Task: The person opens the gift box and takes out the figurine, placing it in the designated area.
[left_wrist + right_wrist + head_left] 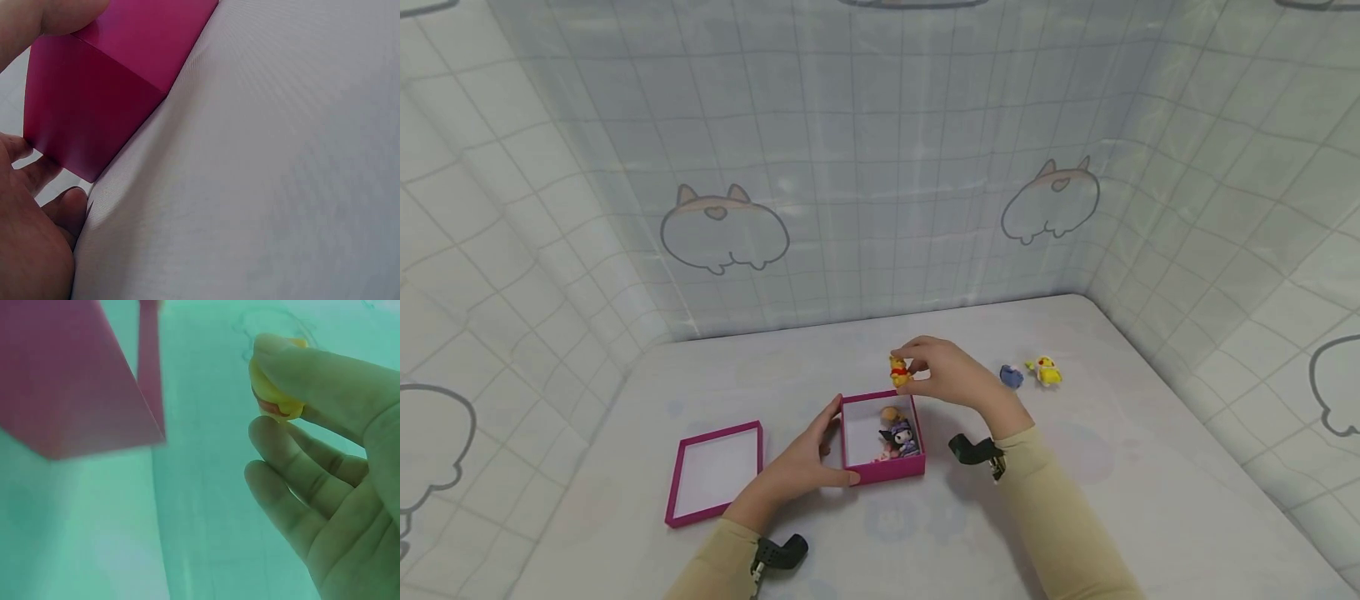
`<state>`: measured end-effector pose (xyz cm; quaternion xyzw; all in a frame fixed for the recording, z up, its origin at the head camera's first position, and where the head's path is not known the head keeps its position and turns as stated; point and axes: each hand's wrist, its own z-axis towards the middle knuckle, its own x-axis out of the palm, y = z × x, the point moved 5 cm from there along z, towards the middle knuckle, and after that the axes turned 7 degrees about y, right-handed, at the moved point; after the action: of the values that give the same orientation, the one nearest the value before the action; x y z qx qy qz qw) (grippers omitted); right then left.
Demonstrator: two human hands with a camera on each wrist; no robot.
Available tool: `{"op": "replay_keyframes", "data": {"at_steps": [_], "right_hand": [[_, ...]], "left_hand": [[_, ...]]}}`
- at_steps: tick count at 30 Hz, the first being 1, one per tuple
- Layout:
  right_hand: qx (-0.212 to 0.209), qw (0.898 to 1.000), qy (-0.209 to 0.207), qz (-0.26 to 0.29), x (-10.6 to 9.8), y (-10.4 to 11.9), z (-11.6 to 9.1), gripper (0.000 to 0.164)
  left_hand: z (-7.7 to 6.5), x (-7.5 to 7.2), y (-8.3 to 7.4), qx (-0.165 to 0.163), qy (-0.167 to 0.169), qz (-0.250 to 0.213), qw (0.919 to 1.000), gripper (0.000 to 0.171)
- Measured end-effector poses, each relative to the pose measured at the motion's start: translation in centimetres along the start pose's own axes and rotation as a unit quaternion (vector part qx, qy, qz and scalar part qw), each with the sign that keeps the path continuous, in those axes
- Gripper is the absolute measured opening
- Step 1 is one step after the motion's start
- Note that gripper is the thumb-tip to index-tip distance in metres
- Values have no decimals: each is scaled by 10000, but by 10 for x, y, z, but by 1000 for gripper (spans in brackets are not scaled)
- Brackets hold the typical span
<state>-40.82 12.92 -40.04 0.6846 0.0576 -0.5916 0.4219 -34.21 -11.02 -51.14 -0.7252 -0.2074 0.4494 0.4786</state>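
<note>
My right hand pinches a small yellow bear figurine with a red shirt, above the far edge of a magenta box. The right wrist view shows the same bear figurine between thumb and fingertips, apart from the box. My left hand grips the box by its left side, thumb at the front corner and fingers toward the back. Inside the open box lie a black-and-purple figurine, a pink one and an orange-brown one, partly overlapping.
A magenta-edged lid lies on the table, left of the box, its white inside facing up. Toward the right back are a blue figurine and a yellow figurine. Grid-patterned curtains surround the white table.
</note>
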Motion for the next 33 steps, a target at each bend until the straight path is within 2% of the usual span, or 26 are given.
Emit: {"op": "replay_keyframes", "data": {"at_steps": [5,13,26,33], "right_hand": [[296,9994,-160,31,-10,-19,-9,58],[938,9949,69,354,-7,-45,-13,54],[1425,9880,452,396,10,-69,-4,50],[1406,9869,652,450,22,-72,1,48]], "left_hand": [[-1,0,0,48,-18,-87,9999,126],[-1,0,0,23,0,-41,10000,126],[0,0,1,-83,-83,-41,9999,125],[0,-1,-1,-22,-35,-61,10000,125]]}}
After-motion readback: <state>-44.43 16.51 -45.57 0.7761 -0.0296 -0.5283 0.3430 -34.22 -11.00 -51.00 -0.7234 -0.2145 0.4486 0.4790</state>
